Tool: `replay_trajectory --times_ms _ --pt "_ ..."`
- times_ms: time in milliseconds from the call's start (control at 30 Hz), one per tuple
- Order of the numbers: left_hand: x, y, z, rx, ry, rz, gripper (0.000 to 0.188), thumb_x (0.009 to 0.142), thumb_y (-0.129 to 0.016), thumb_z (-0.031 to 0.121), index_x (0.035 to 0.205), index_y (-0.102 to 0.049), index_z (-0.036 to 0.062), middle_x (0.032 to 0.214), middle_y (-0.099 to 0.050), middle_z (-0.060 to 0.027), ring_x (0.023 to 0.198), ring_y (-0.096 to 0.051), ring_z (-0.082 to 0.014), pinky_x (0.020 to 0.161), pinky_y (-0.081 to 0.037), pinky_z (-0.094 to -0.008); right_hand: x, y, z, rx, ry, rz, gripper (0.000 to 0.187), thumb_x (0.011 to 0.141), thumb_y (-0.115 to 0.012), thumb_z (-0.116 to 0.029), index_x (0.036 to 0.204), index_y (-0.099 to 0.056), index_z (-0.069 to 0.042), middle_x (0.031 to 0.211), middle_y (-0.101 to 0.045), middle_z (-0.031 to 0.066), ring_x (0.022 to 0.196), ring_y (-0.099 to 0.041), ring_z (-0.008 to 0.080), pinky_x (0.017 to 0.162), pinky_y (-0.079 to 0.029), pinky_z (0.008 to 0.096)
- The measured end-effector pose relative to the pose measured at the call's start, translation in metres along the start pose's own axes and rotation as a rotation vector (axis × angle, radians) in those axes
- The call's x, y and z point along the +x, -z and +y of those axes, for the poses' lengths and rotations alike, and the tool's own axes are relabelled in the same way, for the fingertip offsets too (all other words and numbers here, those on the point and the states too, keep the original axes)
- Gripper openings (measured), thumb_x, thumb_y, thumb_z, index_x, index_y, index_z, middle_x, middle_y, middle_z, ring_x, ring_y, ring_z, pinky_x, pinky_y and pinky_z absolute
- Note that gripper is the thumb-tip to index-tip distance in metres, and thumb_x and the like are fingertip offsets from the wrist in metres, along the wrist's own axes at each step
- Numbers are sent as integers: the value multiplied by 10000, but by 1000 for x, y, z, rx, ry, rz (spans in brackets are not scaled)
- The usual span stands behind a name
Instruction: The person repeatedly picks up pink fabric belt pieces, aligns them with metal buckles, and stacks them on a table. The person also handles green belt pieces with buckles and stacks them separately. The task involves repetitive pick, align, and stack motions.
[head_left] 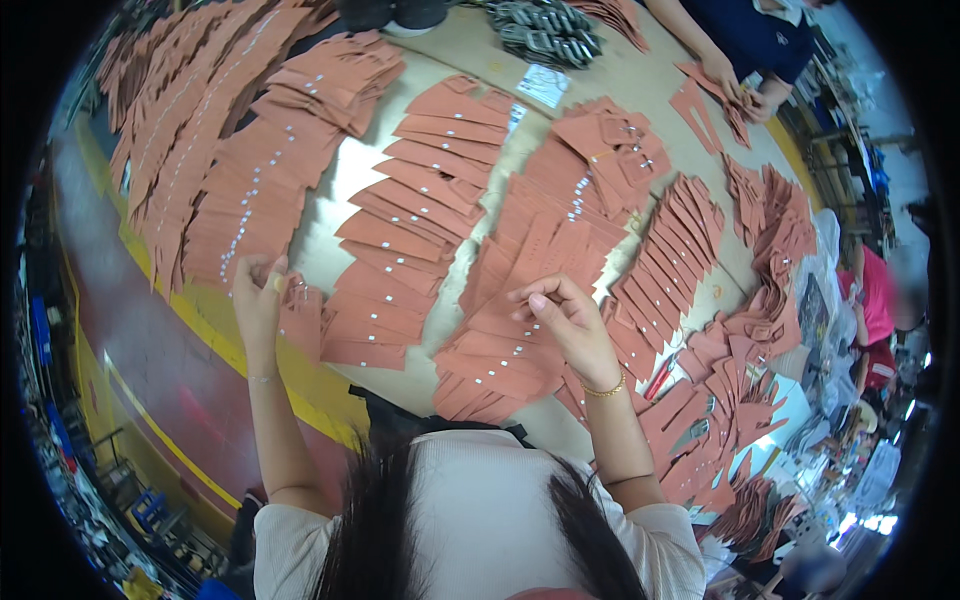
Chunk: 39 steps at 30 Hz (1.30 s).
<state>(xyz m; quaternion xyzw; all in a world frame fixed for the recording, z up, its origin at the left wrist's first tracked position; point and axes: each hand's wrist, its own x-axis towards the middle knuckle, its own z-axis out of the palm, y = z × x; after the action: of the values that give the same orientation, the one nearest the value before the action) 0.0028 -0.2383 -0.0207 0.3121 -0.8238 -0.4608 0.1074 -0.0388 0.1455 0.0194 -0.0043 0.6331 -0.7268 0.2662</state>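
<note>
My left hand [258,290] is at the table's left edge, its fingers closed at the upper edge of a small reddish-brown fabric piece [301,318]. A small metal clip shows on that piece. Close by lies a fanned row of cut fabric pieces [255,185] with small white stickers. My right hand [568,318], with a thin bracelet at the wrist, hovers over another overlapping pile of fabric pieces [505,350]. Its fingers are loosely bent and apart, with nothing visible between them. Between my hands runs a further fanned row of stickered pieces [388,265].
More fabric stacks [670,255] cover the table's right side. Metal clips [545,35] are heaped at the far edge, near a paper sheet [543,85]. Across the table, a co-worker's hands [745,98] handle fabric. A red pen-like object [658,380] lies right of my right hand.
</note>
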Motion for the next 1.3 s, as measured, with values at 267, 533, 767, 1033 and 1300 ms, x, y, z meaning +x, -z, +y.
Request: replay_trajectory --times_ms 267,533,767,1033,1300 --pt "46 -78 57 -84 -159 -332 304 870 -643 248 1036 -638 -6 868 -625 -25 748 -539 -85 611 -419 -237 -23 59 8 66 71 201 141 958 -521 -142 1025 -553 -21 1055 -638 93 878 -610 131 799 -485 282" --pt "100 -121 58 24 -137 -401 461 874 -649 339 1186 -598 3 1000 -612 -34 814 -543 -94 635 -419 -214 -49 131 17 51 112 481 203 960 -542 -225 1014 -561 -30 968 -646 54 818 -617 108 744 -495 248" --pt "101 -118 61 5 -60 -404 402 905 -614 283 1191 -592 1 915 -565 18 769 -491 -47 596 -386 -178 -50 215 13 -171 190 802 178 942 -560 -194 983 -583 -22 897 -630 30 781 -613 95 708 -478 248" --pt "98 -108 53 -58 -25 -437 407 873 -659 305 1149 -619 10 895 -581 25 781 -523 -47 640 -406 -191 -30 276 20 -415 276 1046 254 890 -625 -258 970 -647 -19 781 -668 40 682 -611 89 614 -471 254" --pt "89 -106 57 -60 -22 -399 339 922 -607 236 1154 -595 -11 898 -572 34 727 -501 -25 578 -363 -154 -24 279 23 -709 180 1126 155 828 -650 -172 909 -665 -40 839 -651 70 634 -608 169 612 -479 301"
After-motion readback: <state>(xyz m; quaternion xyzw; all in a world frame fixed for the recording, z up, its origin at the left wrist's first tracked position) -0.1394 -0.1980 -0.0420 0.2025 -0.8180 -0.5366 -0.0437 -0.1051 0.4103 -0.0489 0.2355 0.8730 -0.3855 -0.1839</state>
